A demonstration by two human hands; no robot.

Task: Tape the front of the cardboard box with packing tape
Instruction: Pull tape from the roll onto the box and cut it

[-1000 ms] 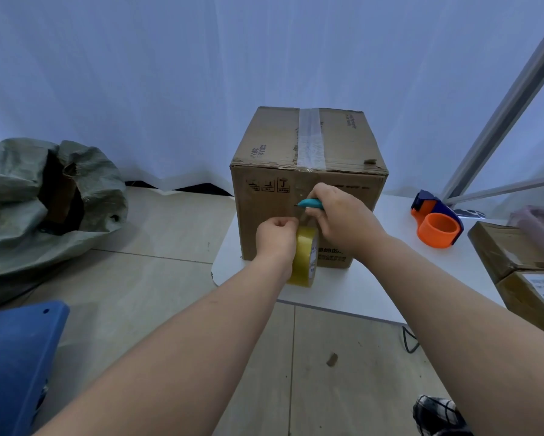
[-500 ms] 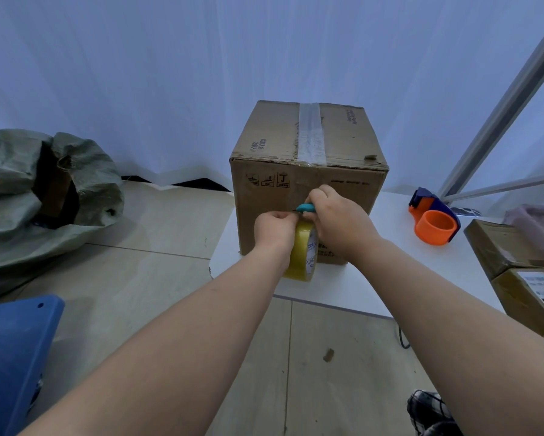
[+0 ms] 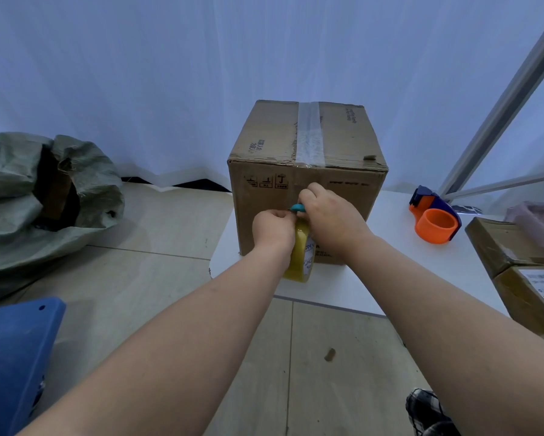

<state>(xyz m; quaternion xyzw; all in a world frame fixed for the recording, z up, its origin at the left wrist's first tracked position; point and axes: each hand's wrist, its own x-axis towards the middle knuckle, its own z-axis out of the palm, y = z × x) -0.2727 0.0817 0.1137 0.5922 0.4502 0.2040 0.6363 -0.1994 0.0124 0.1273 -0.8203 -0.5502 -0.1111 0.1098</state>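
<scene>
Vs a second ago both hands sit higher on the cardboard box front, on the white table. Left hand clamped on tape roll; right hand closed on teal cutter. Probably severing the strip; blade contact hidden.

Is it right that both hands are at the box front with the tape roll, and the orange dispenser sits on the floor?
Not quite. The head view shows both hands at the box front with the roll, but the orange dispenser sits on the white table, right of the box.
</scene>
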